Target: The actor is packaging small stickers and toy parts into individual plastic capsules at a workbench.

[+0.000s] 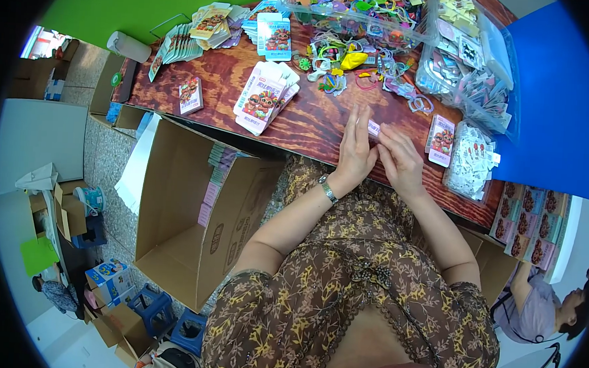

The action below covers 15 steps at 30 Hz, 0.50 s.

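Between hands [357, 146] [403, 162], probably a carton [373, 128].

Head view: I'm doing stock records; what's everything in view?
table: one, reddish, centre
small box: one, pale purple, table's front
flat cartons: several, pale purple, table's middle
single boxes: two, red printed, table's left and right
printed cards: many, mixed, table's back left
trinkets: many, mixed, table's back
containers: several, clear, table's back and right
cylinder: one, white, table's left end
large carton: one, brown, left
picture boxes: many, mixed, lower right
stools: two, blue, lower left
panels: two, green and blue, upper left and right
people: two, purple and dark tops, right and left
background clutter: uncounted, mixed, left
left hand, right hand: two, bare, holding small box
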### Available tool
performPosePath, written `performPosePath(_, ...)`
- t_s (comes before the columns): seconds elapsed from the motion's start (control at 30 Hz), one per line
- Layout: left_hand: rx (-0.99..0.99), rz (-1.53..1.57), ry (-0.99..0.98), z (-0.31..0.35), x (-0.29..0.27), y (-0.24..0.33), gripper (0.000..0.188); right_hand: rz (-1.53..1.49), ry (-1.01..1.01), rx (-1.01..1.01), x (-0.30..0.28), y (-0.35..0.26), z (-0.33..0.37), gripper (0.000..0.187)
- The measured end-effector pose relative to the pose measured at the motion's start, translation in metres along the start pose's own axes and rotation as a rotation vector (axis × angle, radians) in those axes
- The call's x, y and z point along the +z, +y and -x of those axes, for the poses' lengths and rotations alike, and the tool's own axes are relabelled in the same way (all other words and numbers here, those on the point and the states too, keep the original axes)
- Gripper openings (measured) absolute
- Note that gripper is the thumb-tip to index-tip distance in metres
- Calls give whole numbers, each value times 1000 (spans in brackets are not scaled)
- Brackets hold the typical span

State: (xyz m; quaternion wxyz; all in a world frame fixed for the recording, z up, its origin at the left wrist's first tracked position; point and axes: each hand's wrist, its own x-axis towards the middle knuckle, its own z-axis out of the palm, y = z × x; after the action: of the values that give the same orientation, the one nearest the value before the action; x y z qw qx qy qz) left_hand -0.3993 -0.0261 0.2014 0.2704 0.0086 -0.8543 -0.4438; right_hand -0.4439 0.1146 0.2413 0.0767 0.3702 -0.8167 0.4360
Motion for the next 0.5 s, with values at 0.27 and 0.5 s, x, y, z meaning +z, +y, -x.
performPosePath(0.27, -193, 538, -194, -14, -22, -16, 87, -222, -1, 230, -11, 22, -8, 17)
performPosePath(0.5, -516, 794, -233, -20, -28, -27, 32, -321, -140, 253, -18, 17, -14, 14)
